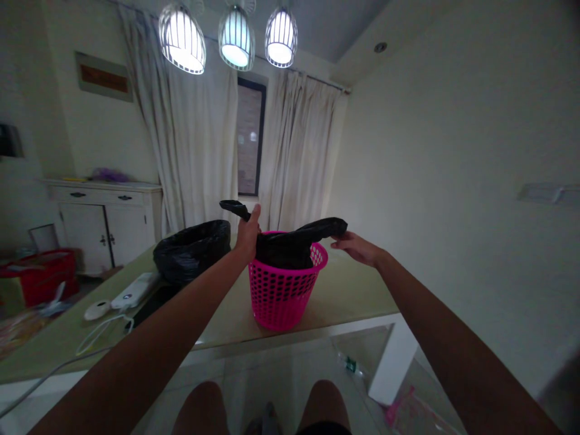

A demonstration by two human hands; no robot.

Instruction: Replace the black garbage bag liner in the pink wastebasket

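Note:
A pink plastic basket with round holes in its wall stands upright near the table's front edge. A black garbage bag hangs partly down inside it, its upper edge stretched between my hands above the rim. My left hand is closed on the bag at the basket's left side, and a loose end of plastic sticks out past the thumb. At the right, my right hand pinches the bag's other end, just beyond the rim. The bag's lower part is hidden by the basket wall.
Left of the basket stands another container lined with a black bag. A white power strip, a round white device and cables lie on the green tabletop. A bottle lies on the floor beside the table leg.

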